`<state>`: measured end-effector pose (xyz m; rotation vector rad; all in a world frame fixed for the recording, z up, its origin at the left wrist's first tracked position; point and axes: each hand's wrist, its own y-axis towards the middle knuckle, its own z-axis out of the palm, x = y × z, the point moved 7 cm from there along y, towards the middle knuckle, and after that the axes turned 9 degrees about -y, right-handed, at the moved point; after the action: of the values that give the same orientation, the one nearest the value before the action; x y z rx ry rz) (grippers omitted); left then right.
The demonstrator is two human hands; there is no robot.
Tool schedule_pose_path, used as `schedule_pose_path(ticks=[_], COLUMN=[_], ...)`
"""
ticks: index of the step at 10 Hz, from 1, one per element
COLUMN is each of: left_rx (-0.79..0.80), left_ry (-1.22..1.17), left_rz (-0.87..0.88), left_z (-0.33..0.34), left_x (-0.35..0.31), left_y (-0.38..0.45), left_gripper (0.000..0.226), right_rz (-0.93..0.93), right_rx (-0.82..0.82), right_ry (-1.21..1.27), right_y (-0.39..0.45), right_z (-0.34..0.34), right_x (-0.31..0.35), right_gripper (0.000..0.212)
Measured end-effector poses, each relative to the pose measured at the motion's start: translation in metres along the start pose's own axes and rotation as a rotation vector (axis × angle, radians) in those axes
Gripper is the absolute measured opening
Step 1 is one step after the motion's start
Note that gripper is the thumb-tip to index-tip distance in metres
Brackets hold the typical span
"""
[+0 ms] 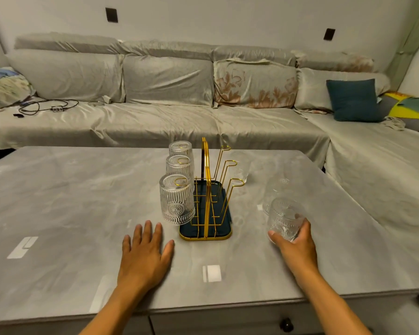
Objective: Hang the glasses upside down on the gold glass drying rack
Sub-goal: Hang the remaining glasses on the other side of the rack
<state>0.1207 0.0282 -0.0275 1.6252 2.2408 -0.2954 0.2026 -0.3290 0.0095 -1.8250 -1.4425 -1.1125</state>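
Head view: right hand (294,240) wrapped round embossed glass (284,220), held low right of rack. Left hand (144,250) open, flat on table (58,201), nothing held. Risks judged: clear ribbed glass may slip during inversion; rim may clip prong loop (236,182) and tip gold rack (207,201). Three glasses (177,199) hung inverted on left prongs; right prongs bare. Two more blurred glasses seen behind held one, unclear.

Three glasses (177,199) hang left on rack (207,189); table (70,201) beneath.
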Motion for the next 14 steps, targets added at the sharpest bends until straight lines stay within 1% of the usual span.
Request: schedule_pose_path(ticks=[1, 2, 3, 4, 5, 6, 7, 10, 14], left_rx=[-0.017, -0.026, -0.032, -0.029, -0.033, -0.036, -0.037, -0.036, -0.039], left_ry=[-0.005, -0.007, 0.000, 0.001, -0.008, -0.011, -0.012, -0.017, -0.019], left_rz=[-0.005, 0.006, 0.009, 0.010, 0.007, 0.005, 0.003, -0.007, -0.009], left_z=[0.000, 0.001, 0.001, 0.001, 0.001, 0.001, 0.000, 0.001, -0.002], left_x=[0.000, 0.000, 0.002, 0.002, 0.001, 0.000, 0.001, 0.001, -0.001], left_y=[0.002, 0.004, 0.004, 0.003, 0.002, 0.003, 0.003, 0.003, 0.002], left_gripper=[0.072, 0.072, 0.073, 0.073, 0.073, 0.073, 0.072, 0.072, 0.071], right_rz=[-0.181, -0.301, -0.382, -0.391, -0.504, -0.566, -0.617, -0.703, -0.657], right_rx=[-0.036, -0.023, -0.059, -0.110, -0.139, -0.132, -0.132, -0.109, -0.059], right_ry=[-0.015, 0.049, 0.324, 0.419, 0.323, 0.224, 0.076, -0.103, -0.152], right_y=[-0.006, -0.007, 0.000, 0.004, 0.001, -0.002, -0.001, -0.002, 0.002], right_z=[-0.019, -0.038, -0.064, -0.073, -0.065, -0.052, -0.033, 0.002, 0.027], right_x=[0.021, 0.049, 0.101, 0.132, 0.171, 0.187, 0.192, 0.183, 0.157], right_gripper=[0.082, 0.079, 0.072, 0.061, 0.050, 0.049, 0.054, 0.056, 0.051])
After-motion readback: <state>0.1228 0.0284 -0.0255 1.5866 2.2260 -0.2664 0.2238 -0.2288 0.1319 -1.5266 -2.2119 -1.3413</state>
